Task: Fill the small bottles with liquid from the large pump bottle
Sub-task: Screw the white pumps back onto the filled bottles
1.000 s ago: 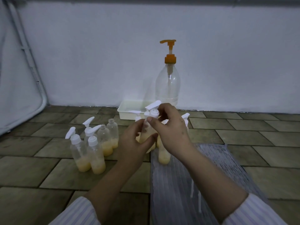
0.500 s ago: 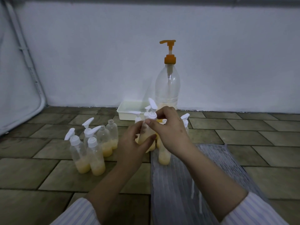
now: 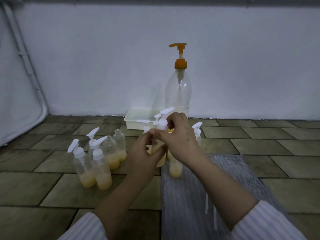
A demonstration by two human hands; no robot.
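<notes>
While the tall clear plastic pump bottle with the orange pump head (image 3: 178, 94) stands nearly drained against the wall, just behind a shallow white plastic tray (image 3: 138, 118), I judge I am capping, not filling. A group of small clear bottles with yellow liquid at the bottom (image 3: 97, 163) waits to my left; two of them have no caps yet. My left hand (image 3: 143, 156) wraps round the body of one small clear bottle (image 3: 155, 146), held upright above the tiled floor. My right hand (image 3: 180, 141) pinches its white pump cap (image 3: 162, 124), fingertips (image 3: 170, 126) curled tight at the collar. Next, I think, comes twisting it snug, keeping the bottle level, then setting it down.
</notes>
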